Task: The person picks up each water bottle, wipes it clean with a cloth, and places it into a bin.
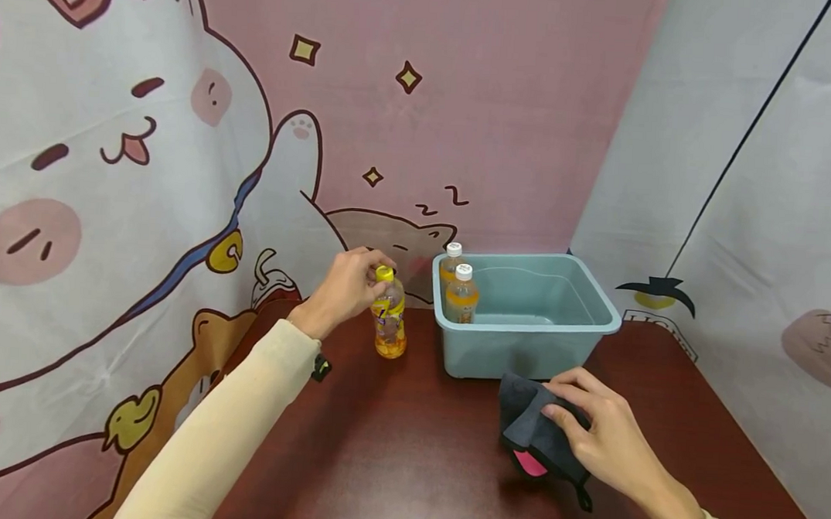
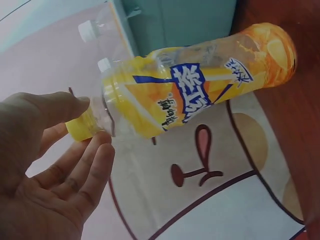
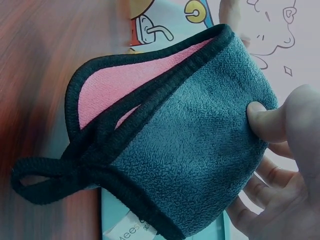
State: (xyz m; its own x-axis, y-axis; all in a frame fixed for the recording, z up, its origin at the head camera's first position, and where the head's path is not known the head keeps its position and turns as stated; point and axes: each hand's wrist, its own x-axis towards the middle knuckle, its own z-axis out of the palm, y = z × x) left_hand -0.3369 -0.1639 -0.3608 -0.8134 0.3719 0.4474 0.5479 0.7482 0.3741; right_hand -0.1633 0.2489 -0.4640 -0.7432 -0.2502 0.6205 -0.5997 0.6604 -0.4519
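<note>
In the head view my left hand (image 1: 350,286) holds a clear plastic bottle (image 1: 390,320) by its yellow cap (image 1: 385,274). The left wrist view gives the bottle's yellow and orange label (image 2: 185,90) close up, with thumb and fingers about the cap and neck. Whether the bottle's base touches the table cannot be told. My right hand (image 1: 606,430) grips a folded dark grey cloth (image 1: 540,427) above the table, in front of the tub. In the right wrist view the thumb presses on the cloth (image 3: 195,135), which has a pink inner side, black edging and a hanging loop.
A light blue plastic tub (image 1: 523,355) stands toward the back right of the brown table (image 1: 407,460). Inside, at its left end, are two white-capped bottles, the nearer bottle (image 1: 461,296) partly filled with orange. A printed cartoon backdrop (image 1: 506,101) rises behind the table.
</note>
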